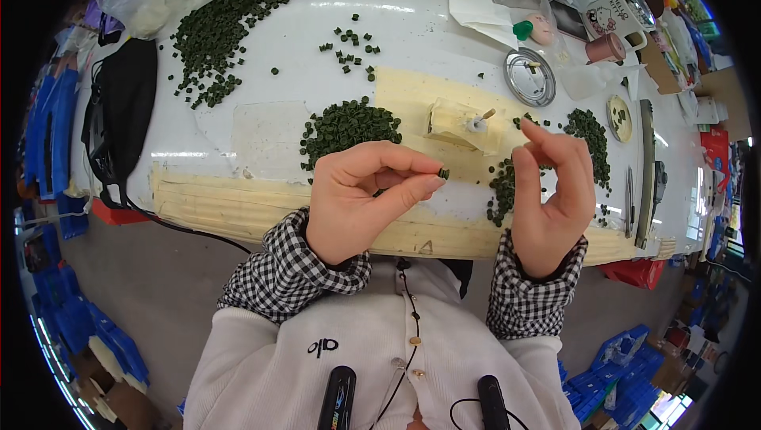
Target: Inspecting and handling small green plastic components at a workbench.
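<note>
Between thumb and forefinger, my left hand (361, 196) pinches a small dark green piece (444, 173), short and roughly cylindrical. To its right, my right hand (555, 192) is raised with thumb and forefinger apart and nothing visible between them. Just beyond my left hand lies a heap of the same green pieces (349, 133). Further off, between my hands, a tape-covered block (453, 130) carries a white blob with a short wooden stick (487, 115) standing out of it. More green pieces (502, 188) lie beside my right hand, partly hidden by it.
A large green pile (230, 22) spreads at the far left, near a black face mask (131, 97). At the right are another green pile (588, 141), a round metal dish (529, 77), a small round dish (619, 118), tweezers (630, 202) and a pink thread spool (606, 48). Tape covers the front edge (214, 200).
</note>
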The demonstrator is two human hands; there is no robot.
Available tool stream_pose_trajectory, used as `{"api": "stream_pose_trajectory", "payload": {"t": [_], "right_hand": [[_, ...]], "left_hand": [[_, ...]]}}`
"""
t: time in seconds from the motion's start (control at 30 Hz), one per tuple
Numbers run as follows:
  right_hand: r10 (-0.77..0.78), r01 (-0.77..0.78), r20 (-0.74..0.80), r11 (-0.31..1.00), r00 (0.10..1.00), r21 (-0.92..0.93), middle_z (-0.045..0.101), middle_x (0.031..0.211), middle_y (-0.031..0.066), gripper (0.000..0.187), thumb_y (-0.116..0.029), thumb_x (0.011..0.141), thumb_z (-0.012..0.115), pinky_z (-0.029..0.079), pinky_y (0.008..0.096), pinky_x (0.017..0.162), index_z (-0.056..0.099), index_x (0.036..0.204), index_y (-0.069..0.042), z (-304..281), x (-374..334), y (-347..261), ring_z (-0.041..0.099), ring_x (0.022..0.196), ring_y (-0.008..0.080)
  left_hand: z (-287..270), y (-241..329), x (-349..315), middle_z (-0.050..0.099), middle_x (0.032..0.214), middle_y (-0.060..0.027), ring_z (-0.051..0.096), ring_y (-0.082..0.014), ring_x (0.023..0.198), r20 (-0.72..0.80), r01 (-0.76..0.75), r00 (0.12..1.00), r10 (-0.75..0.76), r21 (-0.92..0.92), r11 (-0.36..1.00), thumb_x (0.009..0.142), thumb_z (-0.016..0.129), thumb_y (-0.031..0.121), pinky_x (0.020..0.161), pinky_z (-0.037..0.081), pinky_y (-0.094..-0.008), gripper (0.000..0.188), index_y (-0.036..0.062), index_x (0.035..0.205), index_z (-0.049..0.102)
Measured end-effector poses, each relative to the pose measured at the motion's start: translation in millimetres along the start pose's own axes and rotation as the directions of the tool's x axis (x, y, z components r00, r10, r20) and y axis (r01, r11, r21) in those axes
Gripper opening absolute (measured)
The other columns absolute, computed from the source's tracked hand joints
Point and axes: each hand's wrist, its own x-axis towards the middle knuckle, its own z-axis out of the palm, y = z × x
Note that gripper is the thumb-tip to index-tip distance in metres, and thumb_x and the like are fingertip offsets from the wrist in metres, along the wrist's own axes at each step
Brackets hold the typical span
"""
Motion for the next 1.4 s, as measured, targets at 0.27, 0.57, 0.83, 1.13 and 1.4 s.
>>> {"api": "stream_pose_trajectory", "payload": {"t": [0.27, 0.57, 0.83, 1.13, 1.4], "right_hand": [[-0.068, 0.081, 0.172, 0.994, 0.983, -0.068, 0.061, 0.082, 0.0086, 0.013, -0.002, 0.077, 0.072, 0.045, 0.0293, 0.063, 0.068, 0.090, -0.001, 13.9, 26.7, 25.1, 0.058, 0.072, 0.0204], [-0.211, 0.212, -0.029, 0.977, 0.977, 0.018, 0.063, 0.086, 0.0107, 0.008, 0.003, 0.080, 0.068, 0.047, 0.0295, 0.069, 0.066, 0.087, 0.002, -5.0, 20.0, -8.4, 0.059, 0.077, 0.0220], [-0.151, 0.009, 0.290, 0.899, 0.945, 0.437, 0.059, 0.096, 0.0141, 0.013, -0.012, 0.100, 0.044, 0.052, 0.0304, 0.079, 0.047, 0.102, 0.001, 13.9, 8.2, -9.2, 0.066, 0.085, 0.0203], [-0.205, 0.074, 0.318, 0.923, 0.926, 0.379, 0.060, 0.095, 0.0137, 0.013, -0.012, 0.100, 0.045, 0.051, 0.0299, 0.079, 0.047, 0.101, 0.001, 11.9, 10.4, -7.8, 0.065, 0.085, 0.0195], [-0.043, 0.004, 0.095, 0.928, 0.995, 0.372, 0.060, 0.091, 0.0121, 0.010, -0.007, 0.098, 0.048, 0.051, 0.0275, 0.078, 0.050, 0.099, 0.003, 12.5, 11.9, -3.6, 0.065, 0.084, 0.0189]], "left_hand": [[0.4, -3.2, 0.9, 0.069, 0.093, -0.0115, 0.066, -0.0136, 0.082, -0.045, -0.031, 0.999, 0.031, 0.001, 1.000, 0.084, 0.065, -0.009, 0.074, 0.054, -0.0250, 0.015, -0.0051, 0.098, 0.064], [-1.8, -5.8, 0.7, 0.068, 0.092, -0.0110, 0.066, -0.0131, 0.082, -0.044, -0.038, 0.998, 0.037, -0.003, 0.999, 0.084, 0.064, -0.008, 0.073, 0.054, -0.0249, 0.015, -0.0043, 0.099, 0.064], [2.3, -3.2, 1.6, 0.069, 0.092, -0.0104, 0.066, -0.0129, 0.082, -0.037, -0.028, 0.999, 0.026, -0.061, 0.998, 0.085, 0.065, -0.007, 0.073, 0.054, -0.0249, 0.015, -0.0041, 0.100, 0.064], [1.9, -5.2, 1.2, 0.069, 0.092, -0.0106, 0.066, -0.0129, 0.082, -0.042, -0.032, 0.999, 0.029, -0.064, 0.997, 0.085, 0.064, -0.008, 0.073, 0.054, -0.0250, 0.015, -0.0041, 0.100, 0.064], [1.2, -4.6, 0.4, 0.068, 0.091, -0.0106, 0.066, -0.0128, 0.082, -0.051, -0.021, 0.999, 0.020, -0.021, 1.000, 0.085, 0.064, -0.008, 0.073, 0.054, -0.0249, 0.015, -0.0040, 0.099, 0.064]]}}
